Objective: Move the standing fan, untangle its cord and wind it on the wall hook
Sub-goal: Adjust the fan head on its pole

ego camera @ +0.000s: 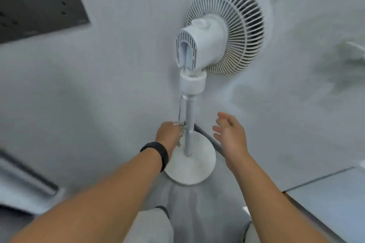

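left hand (167, 134) gripping bunched cord (180, 126) beside fan (199, 51) pole; right hand (230, 132) hovering, grip wide; untangling underway, winding on hook pending.

All white on the standing fan (199, 49): white motor housing with rows of small dark slots at its back, a white grille (233, 31) of thin radiating ribs with dark gaps between them, a pale white pole (189, 124) and a white round base (194, 165). The cord (180, 112) beside the pole is white too. Far left, a dark grey socket panel (37, 0) dotted with black holes stands on a pale grey wall (118, 65). On the left wrist, a solid black band (158, 153). A dark grey strip (209, 138) runs behind the base, and the near floor (324, 193) shows light grey with a dark seam.
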Action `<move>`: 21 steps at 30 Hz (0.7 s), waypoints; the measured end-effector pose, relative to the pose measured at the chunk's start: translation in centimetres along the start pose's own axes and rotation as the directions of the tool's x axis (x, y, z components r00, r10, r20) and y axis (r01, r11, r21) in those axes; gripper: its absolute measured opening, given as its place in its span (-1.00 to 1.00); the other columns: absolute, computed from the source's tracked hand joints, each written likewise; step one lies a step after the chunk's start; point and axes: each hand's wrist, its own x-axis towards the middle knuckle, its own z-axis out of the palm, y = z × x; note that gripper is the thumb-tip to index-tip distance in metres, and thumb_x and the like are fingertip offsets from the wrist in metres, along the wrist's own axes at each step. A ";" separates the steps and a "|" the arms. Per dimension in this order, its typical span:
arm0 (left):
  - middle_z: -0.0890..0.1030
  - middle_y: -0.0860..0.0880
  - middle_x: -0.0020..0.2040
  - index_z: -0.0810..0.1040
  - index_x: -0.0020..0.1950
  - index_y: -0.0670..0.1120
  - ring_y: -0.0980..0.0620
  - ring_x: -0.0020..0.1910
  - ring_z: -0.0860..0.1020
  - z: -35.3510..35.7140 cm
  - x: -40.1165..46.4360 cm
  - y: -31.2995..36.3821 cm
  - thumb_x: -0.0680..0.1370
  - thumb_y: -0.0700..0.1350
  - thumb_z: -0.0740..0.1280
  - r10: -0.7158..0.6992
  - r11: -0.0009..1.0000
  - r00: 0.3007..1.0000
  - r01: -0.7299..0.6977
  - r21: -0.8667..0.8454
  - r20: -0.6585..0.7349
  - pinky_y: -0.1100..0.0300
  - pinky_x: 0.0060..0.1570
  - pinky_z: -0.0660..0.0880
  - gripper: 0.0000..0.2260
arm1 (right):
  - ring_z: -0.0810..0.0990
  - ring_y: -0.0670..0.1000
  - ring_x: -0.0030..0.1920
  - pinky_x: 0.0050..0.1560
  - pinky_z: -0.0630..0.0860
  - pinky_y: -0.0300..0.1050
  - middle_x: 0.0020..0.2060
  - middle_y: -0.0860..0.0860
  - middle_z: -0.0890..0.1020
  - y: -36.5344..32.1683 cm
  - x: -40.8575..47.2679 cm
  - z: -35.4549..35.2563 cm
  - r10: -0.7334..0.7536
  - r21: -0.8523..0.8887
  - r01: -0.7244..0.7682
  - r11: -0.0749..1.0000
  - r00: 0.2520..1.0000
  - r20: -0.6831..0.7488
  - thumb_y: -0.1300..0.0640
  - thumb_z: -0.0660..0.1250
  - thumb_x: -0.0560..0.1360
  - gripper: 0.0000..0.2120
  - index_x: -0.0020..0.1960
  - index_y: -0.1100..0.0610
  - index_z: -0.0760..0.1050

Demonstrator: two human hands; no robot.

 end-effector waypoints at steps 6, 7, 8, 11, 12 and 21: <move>0.66 -0.04 0.09 0.54 0.19 0.13 -0.04 0.06 0.64 1.9 -8.7 -0.2 0.62 -0.10 0.25 0.025 0.943 1.000 -0.024 -0.333 -0.001 0.01 0.10 0.59 -0.80 | 0.67 -0.02 0.08 0.14 0.61 -0.05 0.15 -0.10 0.61 -1.2 -8.2 -1.8 -0.058 0.047 0.055 0.997 0.997 0.054 0.16 0.23 0.64 -0.73 0.27 -0.03 0.56; 0.64 -0.01 0.04 0.53 0.22 0.12 -0.03 0.04 0.64 2.2 -9.0 -0.2 0.64 -0.12 0.24 0.027 0.935 1.000 -0.030 -0.354 -0.011 0.07 0.00 0.58 -0.79 | 0.68 -0.02 0.07 0.08 0.60 -0.11 0.16 -0.10 0.60 -1.1 -8.6 -2.2 -0.054 0.052 0.051 0.997 0.997 0.062 0.15 0.23 0.64 -0.73 0.28 -0.03 0.56; 0.63 0.02 0.03 0.51 0.27 0.10 -0.02 0.04 0.64 2.5 -9.2 -0.2 0.65 -0.13 0.22 0.037 0.933 0.999 -0.043 -0.357 -0.024 0.13 -0.07 0.56 -0.77 | 0.68 -0.01 0.06 0.04 0.59 -0.15 0.16 -0.09 0.60 -0.9 -8.7 -2.5 -0.047 0.053 0.044 0.998 0.997 0.059 0.15 0.23 0.65 -0.74 0.29 -0.02 0.55; 0.62 0.05 0.11 0.46 0.38 0.07 0.01 0.07 0.64 3.2 -8.0 0.0 0.66 -0.10 0.20 0.098 0.964 0.992 -0.114 -0.239 -0.078 0.24 -0.24 0.52 -0.71 | 0.69 0.00 0.06 0.13 0.61 -0.06 0.19 -0.08 0.60 -0.8 -7.6 -3.0 -0.021 0.048 0.019 0.999 0.999 0.044 0.14 0.23 0.65 -0.75 0.28 -0.03 0.55; 0.60 0.05 0.17 0.44 0.39 0.07 0.03 0.07 0.63 3.5 -7.4 0.2 0.65 -0.10 0.21 0.115 0.969 0.989 -0.132 -0.207 -0.089 0.26 -0.26 0.48 -0.69 | 0.68 0.00 0.06 0.18 0.61 -0.01 0.20 -0.08 0.60 -1.0 -6.9 -3.1 -0.012 0.048 0.010 0.999 0.999 0.035 0.14 0.24 0.64 -0.75 0.27 -0.03 0.55; 0.44 0.06 0.28 0.34 0.35 0.05 0.07 0.09 0.54 6.4 1.4 5.4 0.54 -0.11 0.41 0.227 0.948 0.933 -0.278 -0.156 -0.279 0.29 -0.07 0.45 -0.56 | 0.68 -0.08 0.06 0.19 0.61 -0.03 0.24 -0.13 0.58 -4.4 1.1 -1.9 -0.088 0.018 0.088 0.996 0.996 0.019 0.09 0.24 0.65 -0.71 0.35 -0.07 0.50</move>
